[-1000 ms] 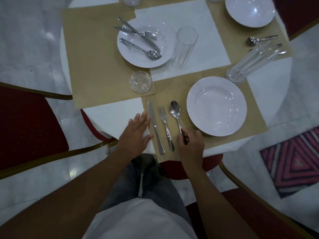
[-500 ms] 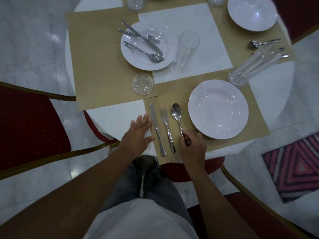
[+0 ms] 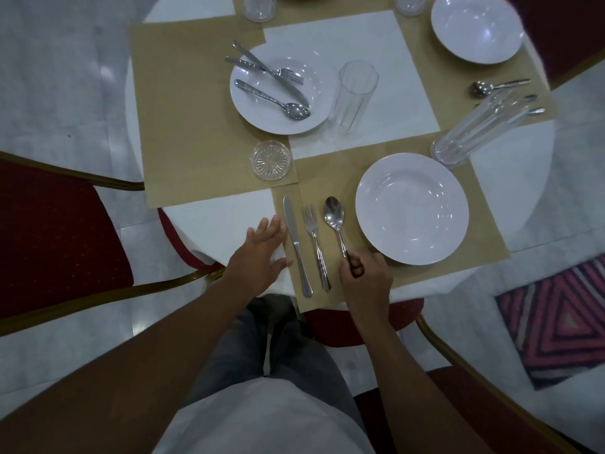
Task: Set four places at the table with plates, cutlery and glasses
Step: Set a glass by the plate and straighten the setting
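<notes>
On the near tan placemat (image 3: 474, 231) lie a knife (image 3: 296, 244), a fork (image 3: 315, 244) and a spoon (image 3: 334, 219), side by side left of a white plate (image 3: 412, 208). My right hand (image 3: 365, 276) pinches the spoon's handle end. My left hand (image 3: 258, 253) rests flat with spread fingers on the table, just left of the knife. A second plate (image 3: 281, 93) further back carries a knife, fork and spoon. A third plate (image 3: 476, 26) sits far right. A tall glass (image 3: 355, 96) stands between the plates; another tall glass (image 3: 478, 129) stands right of the near plate.
A small cut-glass dish (image 3: 271, 159) sits on the left placemat (image 3: 183, 109). More cutlery (image 3: 497, 86) lies at the far right. Two short glasses (image 3: 258, 6) stand at the back edge. Red chairs (image 3: 55, 237) flank the round table; a patterned rug (image 3: 556, 319) lies right.
The view has drifted slightly, so the table appears a little lower and to the right. Both hands stay where they were, the right still holding the spoon handle.
</notes>
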